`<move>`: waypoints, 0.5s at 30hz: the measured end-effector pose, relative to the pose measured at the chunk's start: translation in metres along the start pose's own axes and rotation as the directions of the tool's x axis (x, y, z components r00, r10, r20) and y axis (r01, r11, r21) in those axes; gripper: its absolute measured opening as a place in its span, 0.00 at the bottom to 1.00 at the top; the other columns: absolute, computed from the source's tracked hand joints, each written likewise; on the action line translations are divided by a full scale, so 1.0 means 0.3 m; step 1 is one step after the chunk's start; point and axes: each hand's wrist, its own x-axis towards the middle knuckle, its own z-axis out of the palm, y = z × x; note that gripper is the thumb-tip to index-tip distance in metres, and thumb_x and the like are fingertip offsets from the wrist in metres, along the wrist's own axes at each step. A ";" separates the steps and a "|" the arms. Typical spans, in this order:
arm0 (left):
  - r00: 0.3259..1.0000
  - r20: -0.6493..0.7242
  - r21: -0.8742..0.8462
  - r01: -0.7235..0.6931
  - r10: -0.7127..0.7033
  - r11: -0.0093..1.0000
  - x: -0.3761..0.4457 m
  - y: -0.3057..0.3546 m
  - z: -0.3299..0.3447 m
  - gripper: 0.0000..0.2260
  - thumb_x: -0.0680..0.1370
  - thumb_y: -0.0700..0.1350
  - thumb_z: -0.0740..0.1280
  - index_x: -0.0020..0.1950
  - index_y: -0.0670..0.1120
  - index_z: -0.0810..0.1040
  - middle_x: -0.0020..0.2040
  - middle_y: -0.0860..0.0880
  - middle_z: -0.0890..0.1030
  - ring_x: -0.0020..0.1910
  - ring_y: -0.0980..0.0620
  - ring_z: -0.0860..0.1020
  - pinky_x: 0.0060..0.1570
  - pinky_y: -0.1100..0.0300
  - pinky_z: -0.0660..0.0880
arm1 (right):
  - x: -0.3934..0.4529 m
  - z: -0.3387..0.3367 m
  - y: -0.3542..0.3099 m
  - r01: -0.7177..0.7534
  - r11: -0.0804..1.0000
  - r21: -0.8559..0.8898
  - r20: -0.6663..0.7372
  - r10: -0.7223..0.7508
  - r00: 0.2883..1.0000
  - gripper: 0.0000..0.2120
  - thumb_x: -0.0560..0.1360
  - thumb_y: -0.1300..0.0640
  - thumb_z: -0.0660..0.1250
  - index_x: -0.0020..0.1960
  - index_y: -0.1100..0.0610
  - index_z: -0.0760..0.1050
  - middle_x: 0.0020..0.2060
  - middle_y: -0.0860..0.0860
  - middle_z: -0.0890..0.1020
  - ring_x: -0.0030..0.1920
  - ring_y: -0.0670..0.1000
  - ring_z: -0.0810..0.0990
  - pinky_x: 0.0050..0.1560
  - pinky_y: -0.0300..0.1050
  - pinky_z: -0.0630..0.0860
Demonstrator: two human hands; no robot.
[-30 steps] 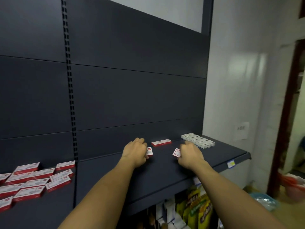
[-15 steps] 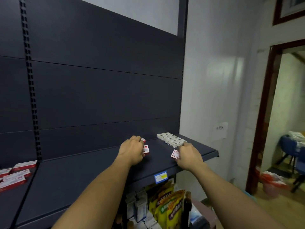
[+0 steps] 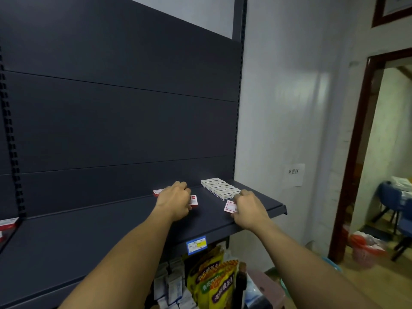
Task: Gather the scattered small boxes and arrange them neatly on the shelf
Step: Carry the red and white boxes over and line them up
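- Reaching forward over the dark grey metal shelf (image 3: 124, 228), both bare forearms extended from the lower edge of the view.
- Left hand (image 3: 175, 202) knuckles-up, fingers curled in a grip on a small red-and-white cardboard box (image 3: 193, 200) whose end pokes out to the right of the knuckles.
- Just behind that hand, a second flat red-and-white box (image 3: 157, 191) lying on the shelf, partly hidden.
- Right hand (image 3: 249, 208) curled near the shelf's front edge, grip pinching a small white box with a red border (image 3: 230, 206), tilted with its face showing.
- Beyond the right hand, a neat double row of white boxes (image 3: 219, 188) at the shelf's far right corner, sides touching.
- At far left, more red-and-white boxes (image 3: 7, 223) on the neighbouring shelf section.
- Blue-and-yellow price tag (image 3: 196, 244) on the shelf's front lip; yellow snack bags (image 3: 211, 282) below.
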 end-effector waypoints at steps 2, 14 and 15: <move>1.000 0.000 -0.002 -0.004 0.004 1.000 0.034 -0.002 0.019 0.16 0.79 0.52 0.67 0.64 0.46 0.76 0.61 0.49 0.73 0.62 0.48 0.71 0.56 0.54 0.71 | 0.040 0.025 0.013 -0.001 1.000 0.005 0.003 0.001 1.000 0.21 0.72 0.52 0.71 0.64 0.57 0.76 0.59 0.54 0.75 0.58 0.56 0.75 0.59 0.49 0.75; 0.993 0.006 -0.068 0.118 -0.118 0.991 0.274 -0.170 0.155 0.17 0.79 0.52 0.67 0.65 0.47 0.77 0.60 0.50 0.73 0.61 0.50 0.71 0.56 0.55 0.73 | 0.392 0.158 -0.023 0.138 0.990 0.035 -0.003 -0.138 0.990 0.20 0.75 0.52 0.70 0.64 0.59 0.75 0.59 0.54 0.73 0.60 0.56 0.73 0.62 0.48 0.72; 0.992 0.013 -0.066 0.127 -0.126 0.990 0.285 -0.190 0.165 0.17 0.79 0.52 0.68 0.66 0.47 0.77 0.60 0.50 0.73 0.60 0.50 0.71 0.55 0.55 0.73 | 0.422 0.170 -0.032 0.148 0.988 0.037 -0.003 -0.148 0.989 0.20 0.75 0.52 0.69 0.64 0.58 0.75 0.59 0.54 0.73 0.60 0.55 0.72 0.62 0.48 0.72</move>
